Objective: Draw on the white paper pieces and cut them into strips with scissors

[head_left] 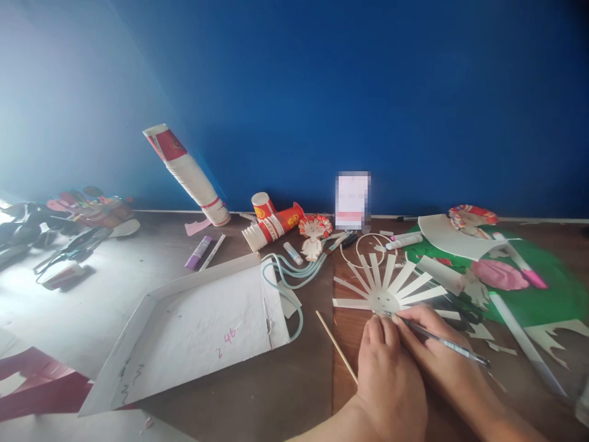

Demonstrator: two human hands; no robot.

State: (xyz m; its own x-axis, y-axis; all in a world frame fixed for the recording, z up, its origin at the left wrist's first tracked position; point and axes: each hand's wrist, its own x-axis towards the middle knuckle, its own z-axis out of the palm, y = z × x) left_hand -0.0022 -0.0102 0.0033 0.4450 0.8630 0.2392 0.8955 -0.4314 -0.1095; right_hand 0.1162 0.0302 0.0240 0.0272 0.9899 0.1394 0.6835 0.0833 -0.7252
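Observation:
A white paper cutout (386,298) with long strips fanning out from a small drawn face lies on the brown table in front of me. My left hand (389,362) holds it at its lower edge, fingers together; what lies under them is hidden. Between the fingers of my right hand (439,350) is a slim pen (453,350), its tip at the bottom of the face. Left of my left hand lies a thin wooden stick (338,350). Beyond the cutout stands a paper figure (313,238) with red curled hair.
On the left sits a white cardboard box lid (193,331), with a glue stick (199,252) behind it. Stacked paper cups (188,178) lean on the blue wall. Right are green paper (543,294), markers (519,261) and paper scraps (481,331). Pale blue cord (299,279) loops mid-table.

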